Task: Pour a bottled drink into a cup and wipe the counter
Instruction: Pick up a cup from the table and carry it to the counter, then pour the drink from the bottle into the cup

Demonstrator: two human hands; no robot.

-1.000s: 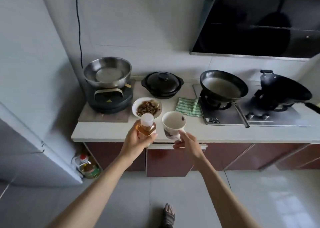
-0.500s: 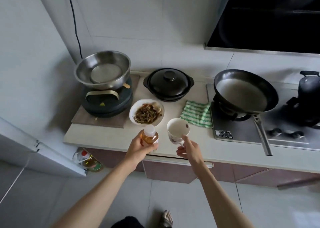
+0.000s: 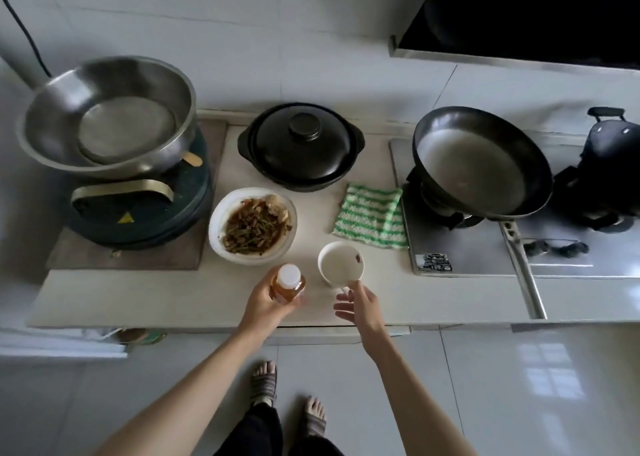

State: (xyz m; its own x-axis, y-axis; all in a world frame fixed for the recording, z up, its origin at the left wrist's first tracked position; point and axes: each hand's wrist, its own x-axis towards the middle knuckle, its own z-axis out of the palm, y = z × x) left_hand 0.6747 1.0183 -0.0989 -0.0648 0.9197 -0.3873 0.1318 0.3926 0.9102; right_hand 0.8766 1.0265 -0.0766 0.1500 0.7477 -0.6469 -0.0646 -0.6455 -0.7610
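Observation:
A small bottle of amber drink with a white cap stands upright near the counter's front edge, gripped by my left hand. Just to its right sits a white cup with a dark pattern, empty inside. My right hand is right below the cup, fingers spread, its fingertip at the cup's handle; I cannot tell whether it still grips it. A green-and-white striped cloth lies flat behind the cup, beside the stove.
A white plate of stir-fried food stands just behind the bottle. Further back are a black lidded clay pot and a steel bowl on a dark cooker. A black pan sits on the gas stove, handle pointing forward.
The view has moved closer and looks more steeply down. The bottle and cup have come down onto the counter. My right hand has loosened from the cup.

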